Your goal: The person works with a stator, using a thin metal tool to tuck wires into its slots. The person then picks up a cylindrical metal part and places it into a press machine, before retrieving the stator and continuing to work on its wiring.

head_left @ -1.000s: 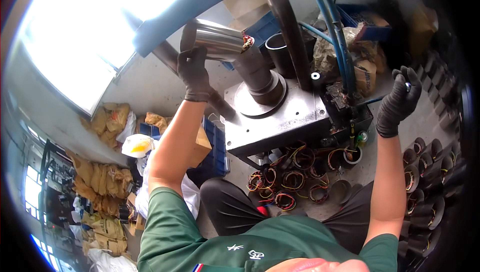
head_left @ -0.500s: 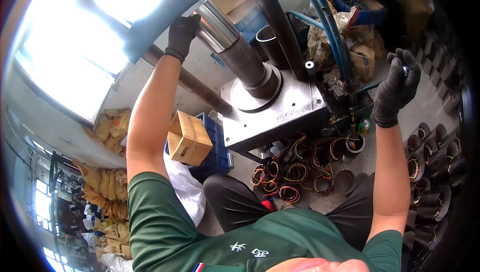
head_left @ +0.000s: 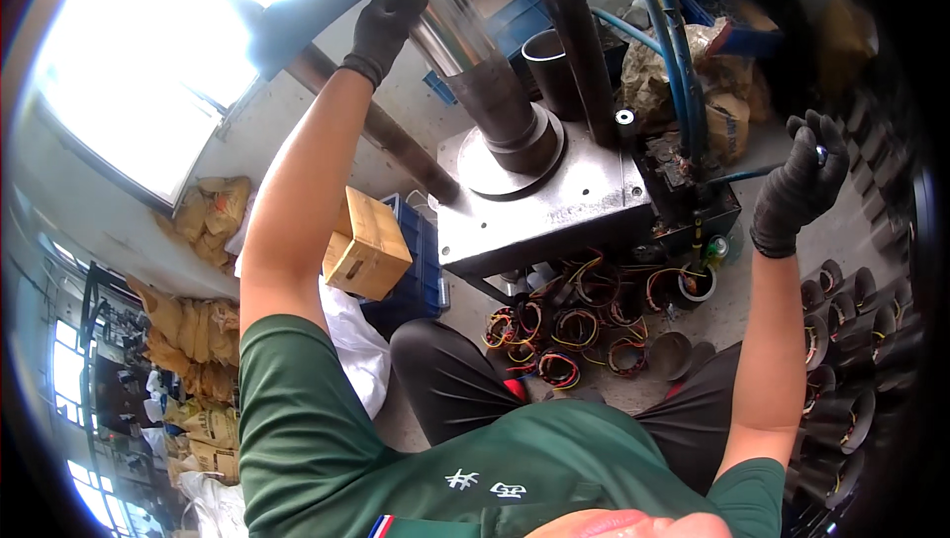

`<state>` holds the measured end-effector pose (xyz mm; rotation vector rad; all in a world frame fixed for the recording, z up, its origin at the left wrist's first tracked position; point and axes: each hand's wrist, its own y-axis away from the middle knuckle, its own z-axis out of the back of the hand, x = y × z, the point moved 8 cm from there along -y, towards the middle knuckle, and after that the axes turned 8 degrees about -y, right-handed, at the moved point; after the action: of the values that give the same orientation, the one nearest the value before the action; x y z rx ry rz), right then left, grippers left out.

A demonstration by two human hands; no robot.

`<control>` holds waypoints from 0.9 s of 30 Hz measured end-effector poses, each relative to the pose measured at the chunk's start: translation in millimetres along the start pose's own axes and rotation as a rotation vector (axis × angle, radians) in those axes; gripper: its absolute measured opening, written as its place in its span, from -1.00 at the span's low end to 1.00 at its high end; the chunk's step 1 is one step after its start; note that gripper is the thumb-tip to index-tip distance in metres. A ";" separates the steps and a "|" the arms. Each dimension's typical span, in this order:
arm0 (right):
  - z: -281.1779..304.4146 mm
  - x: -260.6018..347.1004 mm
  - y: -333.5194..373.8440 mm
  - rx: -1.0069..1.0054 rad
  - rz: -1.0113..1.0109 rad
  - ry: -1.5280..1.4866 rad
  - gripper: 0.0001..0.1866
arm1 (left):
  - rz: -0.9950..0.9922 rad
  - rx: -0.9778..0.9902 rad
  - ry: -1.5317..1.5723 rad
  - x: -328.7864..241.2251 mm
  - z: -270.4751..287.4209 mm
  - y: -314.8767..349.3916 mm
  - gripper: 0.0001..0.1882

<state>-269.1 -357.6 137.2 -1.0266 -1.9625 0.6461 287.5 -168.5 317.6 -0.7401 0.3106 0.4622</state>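
A shiny metal cylinder (head_left: 453, 28) stands, tilted in the picture, on top of a dark cylindrical housing (head_left: 495, 97). My left hand (head_left: 384, 31), in a dark glove, has its fingers closed at the upper edge of that cylinder. Below the housing, a round flange (head_left: 510, 167) rests on the steel press table (head_left: 554, 216). Off to the right, my gloved right hand (head_left: 798, 187) curls round the end of a lever (head_left: 742, 175); a small shiny knob shows between its fingers.
Dark press columns (head_left: 569, 33) flank the housing, with another dark tube (head_left: 554, 73) behind. Wound stators with coloured wires (head_left: 577, 328) stand on the floor below. More dark housings (head_left: 841, 419) line the right. A wooden box (head_left: 368, 251) sits on a blue crate (head_left: 421, 261) at left.
The view has shifted slightly, and more of the shiny cylinder's top now shows below the press frame. My left hand stays at its upper edge; my right hand stays at the lever.
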 end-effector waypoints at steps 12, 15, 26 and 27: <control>4.5 23.3 -40.1 0.621 0.037 0.479 -0.65 | 0.013 -0.409 0.345 38.6 -34.9 99.9 -0.13; 1.2 32.7 -24.7 0.909 -0.018 0.729 -0.37 | 0.154 -0.173 1.015 48.5 -108.2 188.6 -0.46; 4.1 71.9 35.0 1.939 -0.575 0.948 -0.49 | 0.258 -0.071 0.414 62.8 -207.1 285.0 -0.40; 11.8 69.7 45.6 1.921 -0.748 0.902 -0.51 | 0.274 -0.085 0.427 71.5 -208.8 279.9 -0.40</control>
<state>-283.3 -275.3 127.0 0.5853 -0.2390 0.9295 184.3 -114.2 -19.3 -0.8823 0.8029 0.5763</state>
